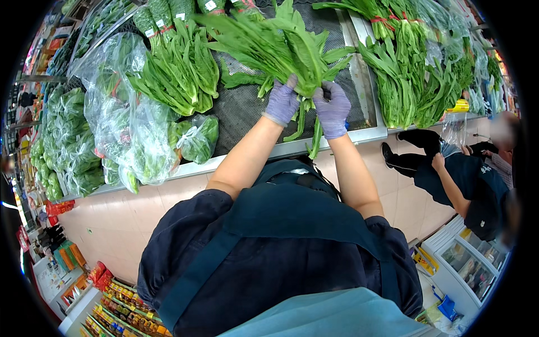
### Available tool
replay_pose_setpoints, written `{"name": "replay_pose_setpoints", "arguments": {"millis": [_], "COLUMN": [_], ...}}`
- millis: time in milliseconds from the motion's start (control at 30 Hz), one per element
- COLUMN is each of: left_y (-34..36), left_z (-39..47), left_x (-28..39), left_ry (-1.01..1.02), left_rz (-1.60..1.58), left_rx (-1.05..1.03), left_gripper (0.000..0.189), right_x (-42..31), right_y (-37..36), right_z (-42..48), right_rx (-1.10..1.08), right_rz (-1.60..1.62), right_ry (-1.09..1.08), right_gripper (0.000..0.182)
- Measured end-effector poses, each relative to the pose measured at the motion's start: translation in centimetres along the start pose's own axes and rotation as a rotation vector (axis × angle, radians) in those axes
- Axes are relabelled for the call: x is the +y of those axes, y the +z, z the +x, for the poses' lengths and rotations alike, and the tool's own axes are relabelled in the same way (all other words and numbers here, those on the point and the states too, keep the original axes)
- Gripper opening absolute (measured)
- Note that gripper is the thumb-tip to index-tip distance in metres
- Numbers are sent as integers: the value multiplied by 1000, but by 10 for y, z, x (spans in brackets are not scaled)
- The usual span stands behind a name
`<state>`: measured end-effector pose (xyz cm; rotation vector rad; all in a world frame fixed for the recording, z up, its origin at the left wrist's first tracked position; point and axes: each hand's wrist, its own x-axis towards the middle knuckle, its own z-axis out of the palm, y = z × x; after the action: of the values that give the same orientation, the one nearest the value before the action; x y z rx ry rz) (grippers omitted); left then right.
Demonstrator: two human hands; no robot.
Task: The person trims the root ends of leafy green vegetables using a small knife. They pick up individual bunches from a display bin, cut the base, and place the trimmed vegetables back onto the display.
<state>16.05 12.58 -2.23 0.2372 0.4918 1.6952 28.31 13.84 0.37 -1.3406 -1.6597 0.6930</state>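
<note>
My left hand (281,102), in a thin purple glove, grips the left side of a bunch of long-leaf lettuce (301,63) near its base. At the right of the same base, my right hand (332,107), gloved alike, has its thumb and fingertips closed on a leaf stalk. Narrow loose leaves (313,137) hang below and between my hands, over the metal edge of the display stand. Behind the bunch, more loose leaves (244,79) lie on the black mesh mat (236,111). A pile of leafy lettuce (185,71) rests to the left.
Plastic-bagged greens (130,113) lie on the stand at left, with a small knotted bag of greens (198,139) near its metal rim (202,165). Beyond a divider at right are more leafy bunches (400,84). A co-worker (459,181) in a dark apron stands at right, near a chest freezer (467,261).
</note>
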Motion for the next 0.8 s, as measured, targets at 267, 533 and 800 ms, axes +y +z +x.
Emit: {"name": "replay_pose_setpoints", "arguments": {"millis": [267, 533, 800], "left_y": [-36, -32, -36], "left_z": [13, 5, 2], "left_x": [24, 47, 32], "left_ry": [-142, -113, -67], "left_rz": [-283, -104, -124], "left_rx": [-165, -338, -146], "left_gripper": [59, 62, 55], "right_x": [-9, 9, -28], "right_y": [-4, 0, 25], "right_z": [12, 29, 11], "right_rx": [46, -157, -189], "right_rz": [839, -32, 38], "right_ry": [250, -2, -19], "right_gripper": [19, 38, 20]}}
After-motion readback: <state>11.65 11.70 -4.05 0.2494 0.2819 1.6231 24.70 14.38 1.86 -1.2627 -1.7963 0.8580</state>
